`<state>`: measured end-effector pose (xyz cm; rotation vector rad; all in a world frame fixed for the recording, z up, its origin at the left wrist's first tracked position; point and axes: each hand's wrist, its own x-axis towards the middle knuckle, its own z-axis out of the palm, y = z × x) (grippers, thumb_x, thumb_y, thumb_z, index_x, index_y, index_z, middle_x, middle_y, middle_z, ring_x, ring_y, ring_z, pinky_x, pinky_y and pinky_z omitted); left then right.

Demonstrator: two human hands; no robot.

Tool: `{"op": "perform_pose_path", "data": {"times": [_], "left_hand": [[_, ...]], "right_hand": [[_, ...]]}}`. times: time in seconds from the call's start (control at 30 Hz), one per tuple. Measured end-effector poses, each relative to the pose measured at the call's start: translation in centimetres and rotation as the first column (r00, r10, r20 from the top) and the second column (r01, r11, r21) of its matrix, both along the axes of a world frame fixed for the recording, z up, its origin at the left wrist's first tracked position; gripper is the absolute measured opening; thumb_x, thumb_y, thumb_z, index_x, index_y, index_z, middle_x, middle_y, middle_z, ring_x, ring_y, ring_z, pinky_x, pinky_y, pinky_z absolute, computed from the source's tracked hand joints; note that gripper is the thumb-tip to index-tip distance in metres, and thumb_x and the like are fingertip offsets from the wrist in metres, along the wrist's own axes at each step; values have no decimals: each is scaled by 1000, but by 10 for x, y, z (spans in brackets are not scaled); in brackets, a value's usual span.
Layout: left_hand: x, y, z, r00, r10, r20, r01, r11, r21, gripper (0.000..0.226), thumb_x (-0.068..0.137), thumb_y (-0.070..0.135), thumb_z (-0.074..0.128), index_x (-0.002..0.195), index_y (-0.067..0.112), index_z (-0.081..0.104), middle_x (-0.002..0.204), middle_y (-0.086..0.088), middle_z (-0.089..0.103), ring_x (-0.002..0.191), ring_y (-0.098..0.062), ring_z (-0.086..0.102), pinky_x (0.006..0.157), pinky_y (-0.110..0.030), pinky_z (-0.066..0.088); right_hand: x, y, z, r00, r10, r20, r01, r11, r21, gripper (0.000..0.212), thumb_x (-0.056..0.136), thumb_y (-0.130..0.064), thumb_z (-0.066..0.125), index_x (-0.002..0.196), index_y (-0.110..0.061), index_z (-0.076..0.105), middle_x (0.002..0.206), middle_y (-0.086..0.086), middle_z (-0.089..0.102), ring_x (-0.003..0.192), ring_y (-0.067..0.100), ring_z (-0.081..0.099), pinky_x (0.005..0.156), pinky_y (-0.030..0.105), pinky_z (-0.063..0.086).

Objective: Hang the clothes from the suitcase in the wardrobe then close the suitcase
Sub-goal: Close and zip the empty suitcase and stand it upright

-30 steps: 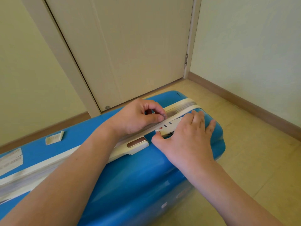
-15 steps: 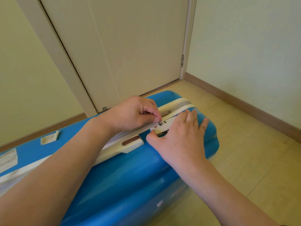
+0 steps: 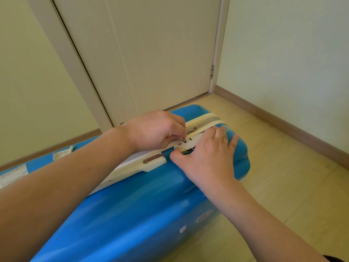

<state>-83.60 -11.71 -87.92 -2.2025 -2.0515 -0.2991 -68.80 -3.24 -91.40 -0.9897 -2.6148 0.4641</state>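
A blue hard-shell suitcase (image 3: pixel 132 210) stands on its side on the floor, its two halves together along a cream zipper band (image 3: pixel 204 120). A cream handle (image 3: pixel 151 160) and a small combination lock (image 3: pixel 186 147) sit on the upper side. My left hand (image 3: pixel 156 131) pinches a small metal zipper pull (image 3: pixel 184 140) right at the lock. My right hand (image 3: pixel 209 157) lies flat on the shell, fingers spread over the lock, thumb against its near edge. No clothes or wardrobe are in view.
A closed cream door (image 3: pixel 151 53) stands just behind the suitcase, with a wall and brown baseboard (image 3: pixel 283 127) running along the right. Pale floor (image 3: pixel 292 186) lies open to the right. Paper stickers (image 3: pixel 13 174) cling to the suitcase's left end.
My left hand has brought the zipper pull down to the lock slot. My right hand stays pressed on the lock. The view has shifted slightly.
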Motion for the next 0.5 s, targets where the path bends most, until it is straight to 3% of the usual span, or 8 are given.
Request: {"op": "perform_pose_path", "data": {"times": [0.23, 0.5], "left_hand": [[6, 4, 0, 978, -103, -179, 102, 995, -15, 12, 86, 8, 64, 90, 12, 74, 86, -2, 67, 77, -24, 63, 61, -38, 55], [9, 1, -3, 969, -70, -236, 69, 998, -11, 19, 76, 0, 74, 89, 13, 73, 85, -1, 64, 75, -23, 60, 62, -34, 54]], "right_hand": [[8, 0, 0, 1000, -1, -8, 1, 1000, 0, 93, 69, -71, 52, 128, 0, 42, 141, 14, 40, 143, 31, 23, 119, 55, 3], [8, 1, -1, 1000, -7, -7, 7, 1000, 12, 96, 67, -71, 52, 129, 1, 41, 143, 19, 40, 143, 31, 23, 119, 56, 5]]}}
